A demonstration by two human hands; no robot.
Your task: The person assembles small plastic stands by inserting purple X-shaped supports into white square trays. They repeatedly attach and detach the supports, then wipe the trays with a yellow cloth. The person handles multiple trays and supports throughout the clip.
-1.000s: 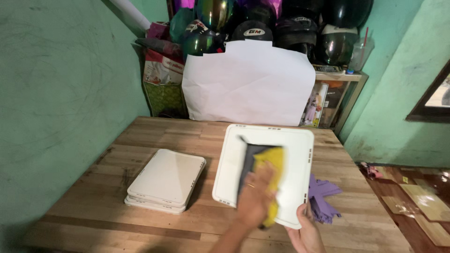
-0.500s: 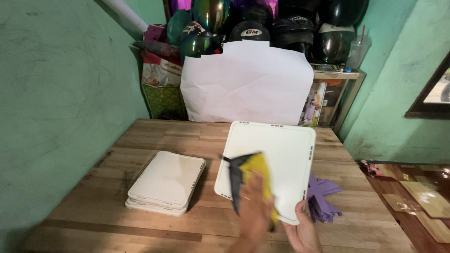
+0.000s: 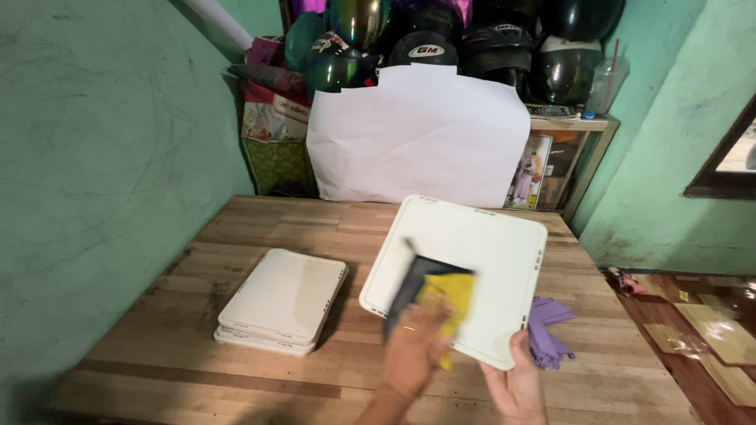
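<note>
A large white square tray [image 3: 480, 244] lies tilted on the wooden table [image 3: 157, 346]. My left hand [image 3: 413, 354] presses a yellow and dark grey cloth [image 3: 441, 287] flat on the tray's near left part. My right hand [image 3: 516, 386] grips the tray's near edge, thumb on top. A stack of three similar white trays [image 3: 283, 299] rests on the table to the left, apart from both hands.
A crumpled purple item [image 3: 547, 327] lies under the tray's right side. A big white paper sheet [image 3: 417, 134] stands at the table's far edge, with helmets [image 3: 425, 47] and bags behind it. A green wall runs along the left.
My left hand has slid the cloth a little toward the tray's near left side. My right hand has kept its hold on the tray's edge.
</note>
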